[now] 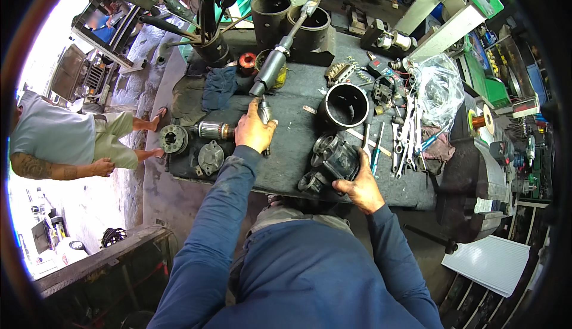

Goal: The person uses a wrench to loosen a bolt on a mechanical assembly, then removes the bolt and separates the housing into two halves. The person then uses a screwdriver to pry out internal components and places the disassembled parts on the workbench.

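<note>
My left hand [255, 130] is over the middle of the bench, its index finger and thumb around a slim grey metal shaft piece [264, 109]. Part of that piece is hidden under the hand. Just left of it lies a motor armature [215, 130] with copper at one end. My right hand [361, 187] grips the right side of a dark cast metal housing [335, 161] near the bench's front edge, thumb in front and fingers partly hidden behind. A black cylindrical motor casing [345, 106] stands open end up just beyond it.
Wrenches [409, 135], a clear plastic bag [440, 84] and a long tool with a grey cylinder [273, 70] lie on the bench [286, 168]. End covers [210, 157] sit left. Metal canisters [271, 16] stand behind; a person [71, 132] is at the left.
</note>
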Tool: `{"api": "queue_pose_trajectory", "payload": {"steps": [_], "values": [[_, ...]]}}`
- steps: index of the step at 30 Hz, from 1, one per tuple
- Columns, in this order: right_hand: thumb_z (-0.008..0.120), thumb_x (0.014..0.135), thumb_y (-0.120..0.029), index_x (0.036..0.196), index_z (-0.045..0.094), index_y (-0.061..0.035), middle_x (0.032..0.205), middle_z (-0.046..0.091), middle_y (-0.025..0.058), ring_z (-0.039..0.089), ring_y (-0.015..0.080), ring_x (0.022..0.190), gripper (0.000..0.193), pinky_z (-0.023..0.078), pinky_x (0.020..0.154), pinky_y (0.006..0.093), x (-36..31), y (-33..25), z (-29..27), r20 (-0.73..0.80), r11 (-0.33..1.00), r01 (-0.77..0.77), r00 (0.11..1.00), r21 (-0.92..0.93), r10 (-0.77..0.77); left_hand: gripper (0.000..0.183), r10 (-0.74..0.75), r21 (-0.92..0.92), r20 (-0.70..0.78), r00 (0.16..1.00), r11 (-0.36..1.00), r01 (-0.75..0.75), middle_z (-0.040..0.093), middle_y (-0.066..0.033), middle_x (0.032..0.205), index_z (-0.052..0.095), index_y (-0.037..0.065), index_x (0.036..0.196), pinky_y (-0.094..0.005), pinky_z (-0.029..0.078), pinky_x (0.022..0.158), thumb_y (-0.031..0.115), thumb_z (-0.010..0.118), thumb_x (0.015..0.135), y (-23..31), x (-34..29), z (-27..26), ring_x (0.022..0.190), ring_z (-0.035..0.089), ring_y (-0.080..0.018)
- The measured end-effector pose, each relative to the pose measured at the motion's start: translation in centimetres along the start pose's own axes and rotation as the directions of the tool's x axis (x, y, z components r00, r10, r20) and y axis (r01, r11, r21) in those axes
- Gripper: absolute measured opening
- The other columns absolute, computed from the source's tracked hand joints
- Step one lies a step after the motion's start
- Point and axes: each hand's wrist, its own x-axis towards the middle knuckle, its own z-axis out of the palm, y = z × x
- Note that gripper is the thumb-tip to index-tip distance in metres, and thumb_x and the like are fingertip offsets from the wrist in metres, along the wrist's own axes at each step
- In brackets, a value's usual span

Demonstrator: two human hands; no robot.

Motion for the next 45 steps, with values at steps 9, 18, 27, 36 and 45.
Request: {"api": "queue_pose_trajectory", "payload": {"steps": [9, 18, 27, 36, 45], "values": [[0.085, 0.071, -0.012, 0.161, 0.019, 0.0077, 0.157, 0.04, 0.0317, 0.038, 0.0412, 0.151, 0.113, 0.03, 0.126, 0.0414, -2.0, 4.1, -3.1, 0.011, 0.985, 0.041, 0.999, -0.165, -0.04, 0.092, 0.224, 0.14, -0.136, 0.965, 0.969, -0.205, 0.063, -0.0237, 0.131, 0.041, 0.012, 0.158, -0.0499, 0.055, 0.099, 0.041, 0.086, 0.083, 3.6, -5.7, -2.4, 0.117, 0.067, -0.0422], [0.088, 0.069, -0.016, 0.158, 0.026, 0.0111, 0.154, 0.04, 0.0304, 0.037, 0.0424, 0.15, 0.112, 0.031, 0.126, 0.0434, -1.9, 5.4, -4.3, 0.047, 0.969, 0.093, 0.995, -0.227, -0.085, 0.106, 0.379, -0.465, 0.661, 0.647, 0.884, -0.042, 0.053, -0.0329, 0.148, 0.037, -0.009, 0.154, -0.0419, 0.042, 0.119, 0.039, 0.093, 0.079, 2.5, -15.2, 3.6, 0.141, 0.052, -0.0368], [0.089, 0.067, -0.014, 0.156, 0.027, 0.0133, 0.151, 0.046, 0.0316, 0.042, 0.0398, 0.148, 0.112, 0.032, 0.125, 0.0421, -1.8, 5.0, -5.0, 0.035, 0.978, 0.103, 0.995, -0.183, -0.098, 0.074, 0.211, -0.279, 0.487, 0.848, 0.957, -0.078, 0.072, -0.0295, 0.116, 0.057, -0.011, 0.132, -0.0413, 0.055, 0.097, 0.021, 0.09, 0.074, 6.4, -17.2, 6.1, 0.112, 0.072, -0.0372], [0.088, 0.071, 0.006, 0.158, 0.023, 0.0097, 0.149, 0.054, 0.0215, 0.055, 0.0258, 0.136, 0.109, 0.043, 0.119, 0.0376, -1.1, 3.0, -3.6, 0.149, 0.871, 0.032, 0.982, 0.49, -0.119, 0.059, 0.24, -0.101, 0.35, 0.906, 0.971, -0.218, 0.076, -0.0244, 0.101, 0.064, -0.004, 0.122, -0.0449, 0.059, 0.087, 0.021, 0.081, 0.071, 10.8, -16.4, 1.2, 0.098, 0.075, -0.0402], [0.095, 0.071, -0.02, 0.155, 0.027, 0.0195, 0.146, 0.055, 0.0305, 0.054, 0.0327, 0.138, 0.115, 0.044, 0.116, 0.0377, -0.7, 2.4, -2.8, 0.167, 0.943, 0.053, 0.98, 0.328, -0.113, 0.052, 0.261, -0.122, 0.308, 0.915, 0.964, -0.235, 0.076, -0.0237, 0.091, 0.065, -0.005, 0.11, -0.0418, 0.059, 0.08, 0.024, 0.087, 0.074, 11.6, -16.0, -2.1, 0.088, 0.078, -0.0354]]}}
